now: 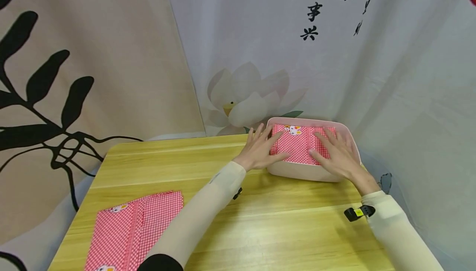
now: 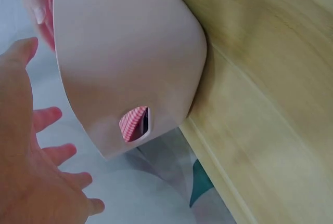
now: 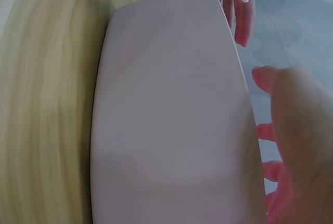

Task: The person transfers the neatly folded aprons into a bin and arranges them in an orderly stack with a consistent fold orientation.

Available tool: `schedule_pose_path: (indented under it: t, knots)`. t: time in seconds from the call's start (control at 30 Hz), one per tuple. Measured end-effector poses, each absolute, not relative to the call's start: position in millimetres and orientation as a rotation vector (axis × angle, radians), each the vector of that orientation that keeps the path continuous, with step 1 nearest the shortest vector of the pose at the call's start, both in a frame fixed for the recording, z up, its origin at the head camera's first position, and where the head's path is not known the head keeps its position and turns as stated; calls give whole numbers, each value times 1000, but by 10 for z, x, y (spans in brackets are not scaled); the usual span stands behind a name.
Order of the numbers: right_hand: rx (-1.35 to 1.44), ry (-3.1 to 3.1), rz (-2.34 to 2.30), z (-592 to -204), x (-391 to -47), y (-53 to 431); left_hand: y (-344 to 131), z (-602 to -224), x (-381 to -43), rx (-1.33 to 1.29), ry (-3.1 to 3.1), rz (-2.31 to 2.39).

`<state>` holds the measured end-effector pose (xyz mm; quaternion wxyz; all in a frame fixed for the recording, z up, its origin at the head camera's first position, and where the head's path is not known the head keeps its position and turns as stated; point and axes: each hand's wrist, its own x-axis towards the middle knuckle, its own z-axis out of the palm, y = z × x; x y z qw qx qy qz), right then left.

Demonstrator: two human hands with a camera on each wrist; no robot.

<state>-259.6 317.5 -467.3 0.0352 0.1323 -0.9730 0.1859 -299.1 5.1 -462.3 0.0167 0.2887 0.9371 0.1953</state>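
One table (image 1: 279, 229) lies beneath two hands (image 1: 258, 151) (image 1: 340, 155), one bin (image 1: 303, 172), two checked cloths (image 1: 297, 146) (image 1: 158, 211).

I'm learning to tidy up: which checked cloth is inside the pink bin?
The farther cloth, inside the bin; the nearer cloth lies directly on the table.

Head view: from above, facing forward and down, wide over the table (image 1: 290, 229). Wrist views: close in, tipped sideways — left toward the pink bin (image 2: 130, 52), right along its outer wall (image 3: 171, 104) — the bin common to both.
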Motion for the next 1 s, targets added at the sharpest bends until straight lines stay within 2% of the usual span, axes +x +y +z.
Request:
schedule_pose_path:
  t: [0.4, 1.0]
  knots:
    - [479, -2948, 555, -4675, -2509, 2970, -179, -4667, -2829, 1015, 2951, 574]
    - [606, -2937, 548, -4687, -2470, 2572, -622, -4726, -2530, 983, 2968, 585]
